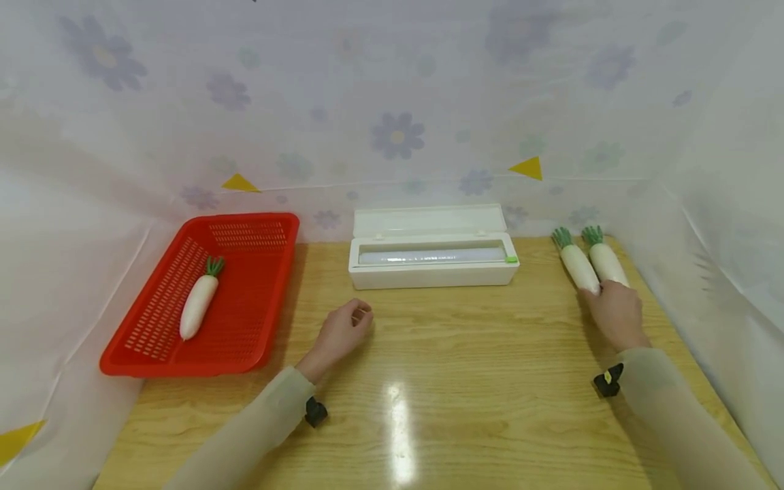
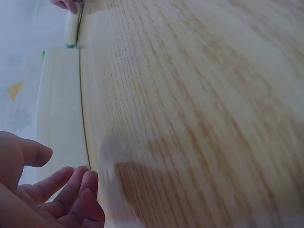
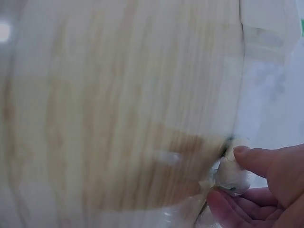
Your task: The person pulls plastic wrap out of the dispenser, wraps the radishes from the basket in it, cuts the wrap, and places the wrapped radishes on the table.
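A: Nearest us, what've we got?
B: Two pale sleeves (image 1: 667, 401), one per side of the wood tbl (image 1: 478, 381), each w/ a small blk gadget (image 1: 315, 412) at the wrist.
A: Our L hand (image 1: 339, 333)?
B: Over mid-tbl, fingers loosely bent, thumb apart from them, holding nothing.
A: And our R hand (image 1: 615, 313)?
B: Far R, pinching the near end of a white radish (image 1: 578, 267), thumb one side, fingers the other. Green top points away from us. Can't tell if that end's lifted.
A: Any others?
B: Yep, a 2nd radish (image 1: 608, 264) just beside it, on its R. 3rd radish (image 1: 199, 306) lies slantwise in the red basket (image 1: 251, 292) on our L, green top away too.
A: Farther back?
B: White box (image 1: 435, 275), center, lid (image 1: 429, 220) up at the rear, pale roll (image 1: 429, 256) inside, green bit (image 1: 511, 259) at the R front corner. Then the flowered sheet (image 1: 398, 82) w/ yellow triangles (image 1: 528, 168).
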Demonstrator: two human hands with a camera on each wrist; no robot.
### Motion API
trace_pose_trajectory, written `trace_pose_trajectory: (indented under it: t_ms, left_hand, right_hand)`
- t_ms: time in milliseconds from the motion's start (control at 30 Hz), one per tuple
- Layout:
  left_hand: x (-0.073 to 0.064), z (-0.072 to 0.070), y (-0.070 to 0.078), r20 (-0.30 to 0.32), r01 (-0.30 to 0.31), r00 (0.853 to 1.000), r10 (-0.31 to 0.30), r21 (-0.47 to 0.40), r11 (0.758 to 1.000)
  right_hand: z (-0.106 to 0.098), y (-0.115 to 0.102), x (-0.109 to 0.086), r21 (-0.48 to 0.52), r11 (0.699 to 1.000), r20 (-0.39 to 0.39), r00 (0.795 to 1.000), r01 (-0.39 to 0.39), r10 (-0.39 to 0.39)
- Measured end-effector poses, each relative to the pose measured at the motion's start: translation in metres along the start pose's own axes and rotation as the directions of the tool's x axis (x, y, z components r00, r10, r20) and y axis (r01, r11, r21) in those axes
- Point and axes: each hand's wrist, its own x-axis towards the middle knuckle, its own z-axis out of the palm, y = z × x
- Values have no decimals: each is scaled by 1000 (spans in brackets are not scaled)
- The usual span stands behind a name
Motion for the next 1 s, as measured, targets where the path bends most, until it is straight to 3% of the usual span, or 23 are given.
trace_pose_trajectory:
  t_ms: [500,767,1000]
  left_hand:
    - [-1,1,4,17,1,1000,0,-11,1000]
    - [-2,1,10,29,-56,998,57,-5,998]
    - [9,3,18,-4,-140,990,140,-21,990]
  right_hand:
    - [-2,2,-4,-7,1000,45,999,30,-30]
    - [-14,-5,-1,-33,998,75,996,59,-57]
    - [-28,-32,10,-40,985,36,986,167,-165]
